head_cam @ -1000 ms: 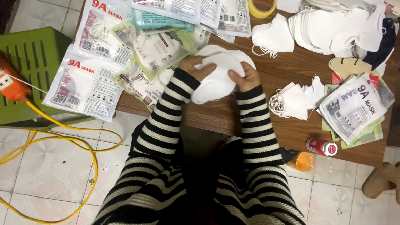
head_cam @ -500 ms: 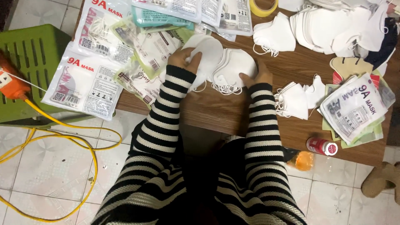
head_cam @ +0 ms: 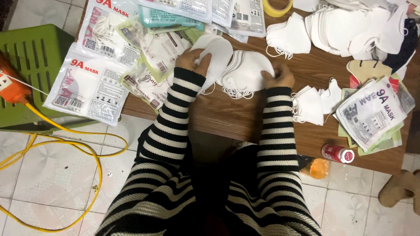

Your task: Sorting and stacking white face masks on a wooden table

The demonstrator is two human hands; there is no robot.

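Since the earlier frames, both hands have parted: one second ago they were pressed together over one white bundle at the table's near edge; now they sit farther up the table and apart, each with its own share of masks. Left hand (head_cam: 191,60) is clenched on a single white mask (head_cam: 215,53), lifted clear to the left of the stack. Right hand (head_cam: 276,75) grips the right edge of the stack (head_cam: 246,72), a fanned pile of white masks lying on the table (head_cam: 227,118), ear loops trailing off its near side. Mask and stack overlap slightly at their inner edges; whether they touch cannot be told.

Both sleeves are black-and-white striped.

Surroundings noted:
- Packets (head_cam: 89,85), printed and sealed, spread over the table's left end, one overhanging the edge.
- Loose masks (head_cam: 311,105) just right of the right wrist.
- More packets (head_cam: 372,114) near the right edge.
- Large heap (head_cam: 350,26) of white masks at the far right, a separate folded mask beside it.
- Tape roll (head_cam: 277,6) at the far edge, partly cut off by the frame.
- Red bottle (head_cam: 337,153) lying at the near right corner.
- Green crate (head_cam: 33,61) on the tiled floor to the left, a yellow cable (head_cam: 78,144) looping beside it
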